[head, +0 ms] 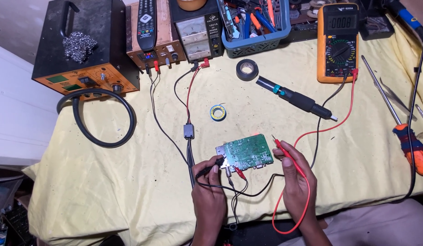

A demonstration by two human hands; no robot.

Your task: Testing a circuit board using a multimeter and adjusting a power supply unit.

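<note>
Head view, looking straight down: the green circuit board (244,152) lies near the front middle of the worktop (129,182), which is draped in a yellow cloth, and everything is placed from that board. The left hand (209,189) sits just at the board's left corner, fingers pinched around a black probe (212,165) whose tip touches the board's edge. The right hand (297,175) is just right of the board, pinching a red probe (284,149); its tip hovers beside the right edge, and whether it touches cannot be told. A small red clip (239,172) hangs at the board's front edge, with wires running back to the power supply (196,31) far behind the board.

Behind and to the right of the board stands the orange meter (338,42), switched on, its leads trailing down to both hands. Between meter and board lies a black soldering handle (294,97). Directly behind the board sit a small solder spool (217,112) and, further back, a roll of black tape (247,69). A screwdriver (393,111) lies far right.

Judging progress: board wired and powered, meter ready, black probe placed; the red probe looks not yet settled on a point.
</note>
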